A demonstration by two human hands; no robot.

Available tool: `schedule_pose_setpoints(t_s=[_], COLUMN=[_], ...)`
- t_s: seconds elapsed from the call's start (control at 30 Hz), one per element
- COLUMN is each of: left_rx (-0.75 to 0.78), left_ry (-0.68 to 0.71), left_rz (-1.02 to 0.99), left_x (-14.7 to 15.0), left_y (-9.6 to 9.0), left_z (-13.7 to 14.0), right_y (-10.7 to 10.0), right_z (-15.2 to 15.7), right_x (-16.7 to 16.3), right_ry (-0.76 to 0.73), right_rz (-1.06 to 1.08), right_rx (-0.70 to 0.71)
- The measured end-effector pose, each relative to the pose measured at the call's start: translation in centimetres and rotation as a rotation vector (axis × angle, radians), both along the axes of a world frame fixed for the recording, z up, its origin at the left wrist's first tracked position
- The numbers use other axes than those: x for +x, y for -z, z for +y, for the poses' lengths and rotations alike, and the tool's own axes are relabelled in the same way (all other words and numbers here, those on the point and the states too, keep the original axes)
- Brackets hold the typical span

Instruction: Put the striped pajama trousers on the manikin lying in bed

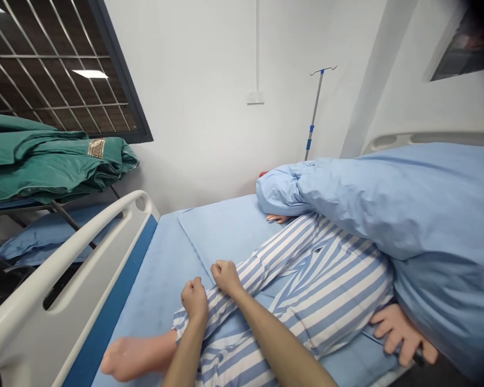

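Observation:
A manikin in blue-and-white striped pyjamas (342,274) lies on the bed. My left hand (194,298) is closed in a fist beside the shin part of its far trouser leg (262,266). Closed in a fist too, my right hand (226,277) rests on or just over the same leg, a little nearer the knee. Nothing shows in either fist. The manikin's bare foot (125,357) sticks out at lower left. One manikin hand (403,330) lies at the near bed edge, and another (278,218) shows partly at the far side.
A bulky blue quilt (387,199) covers the manikin's upper body. At the left stands the bed's white end board (89,263), with folded green bedding (60,161) on a rack beyond it. An IV pole (315,115) rises behind the bed near the wall.

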State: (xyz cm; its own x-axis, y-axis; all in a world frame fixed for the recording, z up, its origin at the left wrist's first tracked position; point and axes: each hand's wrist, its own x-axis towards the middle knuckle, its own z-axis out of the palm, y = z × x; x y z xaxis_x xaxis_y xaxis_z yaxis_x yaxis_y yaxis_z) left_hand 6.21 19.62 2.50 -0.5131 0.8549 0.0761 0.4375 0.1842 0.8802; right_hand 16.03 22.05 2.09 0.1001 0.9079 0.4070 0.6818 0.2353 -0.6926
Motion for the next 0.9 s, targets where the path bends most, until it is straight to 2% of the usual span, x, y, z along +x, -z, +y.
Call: schedule_pose_setpoints(t_s=[0.1, 0.2, 0.27, 0.37, 0.43, 0.6, 0.77, 0.9], left_rx=[0.079, 0.099, 0.039, -0.036, -0.035, -0.002, -0.015, 0.043], left_ry=[0.009, 0.087, 0.109, 0.14, 0.169, 0.187, 0.274, 0.267], left_rz=[-0.138, 0.029, 0.165, 0.265, 0.303, 0.36, 0.304, 0.06], left_x=[1.5, 2.7, 3.0, 3.0, 2.9, 2.9, 3.1, 5.3], left_y=[-1.1, -0.9, -0.2, 0.7, 0.8, 1.0, 0.5, -1.2], left_z=[1.2, 1.6, 1.6, 1.5, 1.4, 1.2, 1.7, 3.4], right_y=[0.3, 0.5, 0.5, 0.2, -0.4, -1.2, 0.0, 0.0], right_z=[0.7, 0.9, 0.9, 0.8, 1.0, 2.0, 2.1, 2.4], right_x=[0.2, 0.3, 0.2, 0.1, 0.4, 3.1, 4.9, 5.2], right_ry=[0.018, 0.055, 0.052, 0.02, -0.017, -0.231, -0.215, -0.262], right_rz=[0.124, 0.221, 0.25, 0.262, 0.274, 0.302, 0.363, 0.502], right_rx=[-0.002, -0.002, 0.004, -0.002, -0.033, -0.103, -0.141, -0.154])
